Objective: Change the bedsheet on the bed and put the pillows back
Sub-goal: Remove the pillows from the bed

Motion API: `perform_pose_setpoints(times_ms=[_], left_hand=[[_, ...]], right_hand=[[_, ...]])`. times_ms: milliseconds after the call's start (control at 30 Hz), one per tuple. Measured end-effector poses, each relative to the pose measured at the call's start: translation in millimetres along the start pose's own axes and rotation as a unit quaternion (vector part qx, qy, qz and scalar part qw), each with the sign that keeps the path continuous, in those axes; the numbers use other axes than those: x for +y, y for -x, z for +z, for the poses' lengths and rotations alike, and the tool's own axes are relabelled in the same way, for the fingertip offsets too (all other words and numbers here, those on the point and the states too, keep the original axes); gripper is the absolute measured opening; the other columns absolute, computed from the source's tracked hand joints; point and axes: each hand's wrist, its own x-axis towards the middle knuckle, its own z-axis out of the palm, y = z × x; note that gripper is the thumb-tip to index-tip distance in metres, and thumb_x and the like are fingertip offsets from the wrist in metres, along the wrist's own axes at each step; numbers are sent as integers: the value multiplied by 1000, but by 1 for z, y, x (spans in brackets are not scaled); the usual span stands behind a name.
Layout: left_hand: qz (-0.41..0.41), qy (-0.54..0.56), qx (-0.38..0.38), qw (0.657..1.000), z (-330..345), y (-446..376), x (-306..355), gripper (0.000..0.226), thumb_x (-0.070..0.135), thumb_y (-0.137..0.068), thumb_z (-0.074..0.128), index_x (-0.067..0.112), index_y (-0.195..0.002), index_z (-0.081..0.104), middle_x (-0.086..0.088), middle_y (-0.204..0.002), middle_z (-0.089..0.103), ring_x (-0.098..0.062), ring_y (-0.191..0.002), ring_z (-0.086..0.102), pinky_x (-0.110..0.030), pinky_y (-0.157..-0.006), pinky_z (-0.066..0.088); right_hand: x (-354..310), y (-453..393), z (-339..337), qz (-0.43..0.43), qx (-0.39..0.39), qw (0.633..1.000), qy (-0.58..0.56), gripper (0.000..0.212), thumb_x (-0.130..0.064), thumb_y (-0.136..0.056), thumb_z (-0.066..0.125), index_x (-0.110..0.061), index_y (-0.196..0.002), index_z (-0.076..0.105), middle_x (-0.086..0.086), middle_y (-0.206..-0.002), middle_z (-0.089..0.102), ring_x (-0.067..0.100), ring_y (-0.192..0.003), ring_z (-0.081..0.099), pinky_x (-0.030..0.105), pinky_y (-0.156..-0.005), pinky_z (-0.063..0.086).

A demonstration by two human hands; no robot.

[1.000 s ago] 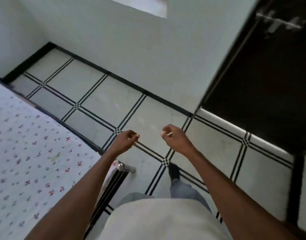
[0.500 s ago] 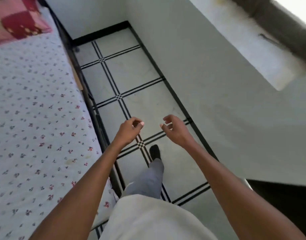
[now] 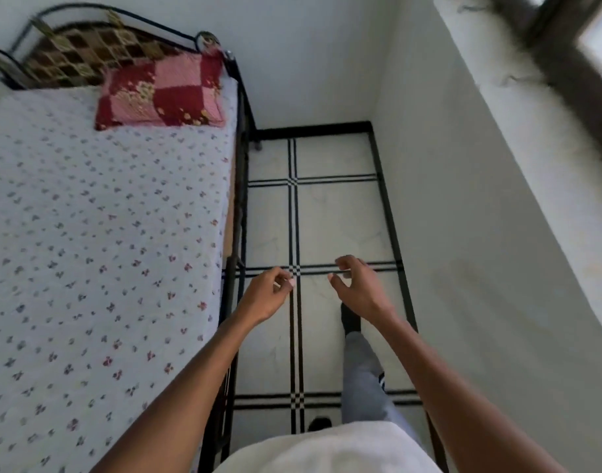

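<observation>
White cotton bedsheet (image 3: 98,240), printed with small red and grey flowers, covers the mattress at my left and lies flat to the bed's near edge. 1 pillow (image 3: 161,92) in a red and pink patchwork cover rests on the sheet at the head end, against the black metal headboard (image 3: 88,52), which carries a brown checked panel. The bed frame's black side rail (image 3: 236,213) runs along the sheet's right edge, beside the floor.

My left hand (image 3: 263,295) hangs above the floor just beside the rail, fingers loosely curled with thumb and fingertips near each other, holding nothing. My right hand (image 3: 359,290) is level with it, a little apart, fingers bent and spread, also holding nothing. Neither hand touches the sheet.

Below them is a pale tiled floor (image 3: 337,216) with black double lines, bounded by white walls (image 3: 463,233). My grey trouser leg (image 3: 364,380) and dark foot (image 3: 349,319) stand on the tiles.
</observation>
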Motion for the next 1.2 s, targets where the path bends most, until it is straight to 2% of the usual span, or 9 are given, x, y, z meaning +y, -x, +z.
perform_pose_setpoints(times_ms=[100,267,400,500,733,900,1033,1200], left_hand=[[2,-42,40,998,-32,-71,11,26,28,-100,64,11,-120,65,-6,-120,64,-19,-105,65,-30,-91,53],[-25,-147,83,985,-91,-163,32,35,33,-103,58,13,-131,60,-4,-132,56,-22,-115,60,-39,-96,51],[-64,-192,118,972,-131,-226,40,34,37,-103,57,16,-130,59,-4,-131,57,-22,-111,60,-36,-90,51],[-92,-204,127,966,-158,-272,33,37,39,-104,54,17,-133,57,-3,-135,54,-21,-116,57,-36,-95,47],[-114,-237,172,949,-270,-410,-25,39,38,-104,51,16,-137,54,-5,-137,53,-23,-118,56,-38,-97,47],[-149,-254,142,945,-371,-511,-78,40,41,-105,49,16,-136,52,-6,-133,53,-25,-119,56,-42,-97,49],[-182,-208,172,945,-443,-584,-120,40,40,-103,54,15,-134,54,-6,-132,56,-23,-119,58,-38,-97,49],[-249,-138,177,942,-499,-665,-173,38,38,-103,55,15,-133,54,-7,-131,56,-25,-122,56,-42,-100,50]], right_hand=[[-24,-96,-20,-56,-21,997,46,50,-31,-100,63,-11,-144,51,10,-143,54,25,-127,57,37,-107,49],[-78,-233,-49,-118,-105,975,158,63,-36,-100,60,-11,-154,39,12,-153,45,30,-137,48,46,-113,43],[-119,-327,-57,-159,-136,955,209,64,-37,-100,60,-13,-155,37,10,-155,42,30,-141,44,49,-114,43],[-146,-394,-50,-178,-157,941,243,64,-39,-101,60,-14,-155,36,10,-155,41,30,-140,44,50,-111,45],[-241,-566,0,-240,-179,904,305,62,-37,-100,61,-16,-154,38,10,-156,40,30,-140,45,52,-111,44],[-328,-692,47,-241,-201,890,332,51,-34,-100,57,-16,-146,45,9,-147,46,32,-134,48,51,-106,46],[-404,-793,96,-267,-221,877,334,53,-33,-101,56,-13,-149,42,12,-146,48,32,-131,51,49,-105,47],[-480,-907,168,-296,-244,857,344,52,-29,-101,57,-12,-148,43,12,-143,48,33,-129,51,53,-102,49]])
